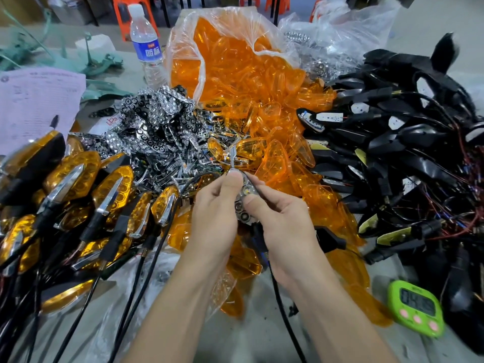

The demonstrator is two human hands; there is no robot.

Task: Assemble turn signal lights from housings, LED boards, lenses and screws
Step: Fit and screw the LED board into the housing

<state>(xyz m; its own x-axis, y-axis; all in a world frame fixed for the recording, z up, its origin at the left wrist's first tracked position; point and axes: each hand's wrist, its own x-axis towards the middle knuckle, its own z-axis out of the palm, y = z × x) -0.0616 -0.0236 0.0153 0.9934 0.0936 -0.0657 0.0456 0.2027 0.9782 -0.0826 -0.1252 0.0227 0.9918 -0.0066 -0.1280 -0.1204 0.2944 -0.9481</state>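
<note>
At the centre of the table both my hands hold one turn signal unit (pixel 243 205), a black housing with a chrome reflector insert showing between the thumbs. My left hand (pixel 217 205) grips its upper end, thumb pressed on top. My right hand (pixel 282 226) holds the lower side, thumb on the reflector. A black cable (pixel 285 318) hangs from the unit toward me. Orange lenses (pixel 262 106) spill from a clear bag behind. Chrome reflectors (pixel 157 119) lie heaped at centre left. Black housings with wires (pixel 398 142) pile up on the right. Finished lights (pixel 78 184) lie on the left.
A water bottle (pixel 146 45) stands at the back left beside a pink paper sheet (pixel 36 106). A green timer (pixel 416 307) lies at the front right. Green plastic strapping (pixel 99 64) sits at the back left. Cables from the finished lights trail to the front left.
</note>
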